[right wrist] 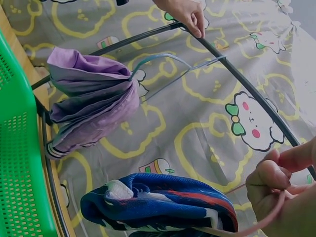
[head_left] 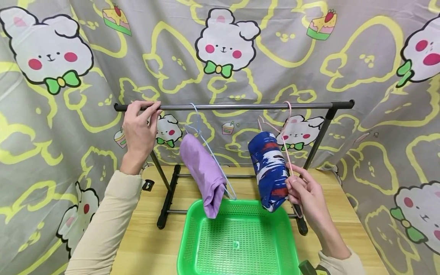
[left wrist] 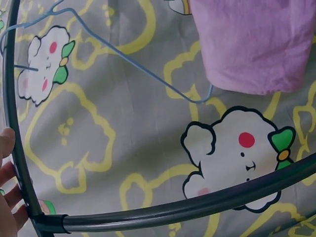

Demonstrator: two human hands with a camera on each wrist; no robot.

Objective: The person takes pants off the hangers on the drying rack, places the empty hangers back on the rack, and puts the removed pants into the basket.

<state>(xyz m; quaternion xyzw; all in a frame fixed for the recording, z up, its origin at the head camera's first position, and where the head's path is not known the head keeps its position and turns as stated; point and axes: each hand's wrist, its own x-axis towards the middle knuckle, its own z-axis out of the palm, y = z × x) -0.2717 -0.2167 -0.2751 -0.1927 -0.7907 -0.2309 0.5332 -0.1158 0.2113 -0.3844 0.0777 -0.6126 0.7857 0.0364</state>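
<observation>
"Where are the hands?"

"The left hand [head_left: 140, 126] holds the left end of the gray top bar [head_left: 237, 107]. The right hand [head_left: 307, 193] pinches the side of the pink hanger [head_left: 287, 152]."

"What's on that hanger?"

"A blue, red and white cloth [head_left: 268, 172]. It hangs near the bar's right end."

"So I see 2 hangers?"

"Yes. The blue hanger [left wrist: 118, 51] has a purple cloth [head_left: 203, 168], left of the bar's middle."

"What else?"

"A green basket [head_left: 185, 236] sits on the surface [head_left: 148, 244]. From the head view, the purple cloth's low end shows over the basket's far left corner."
</observation>
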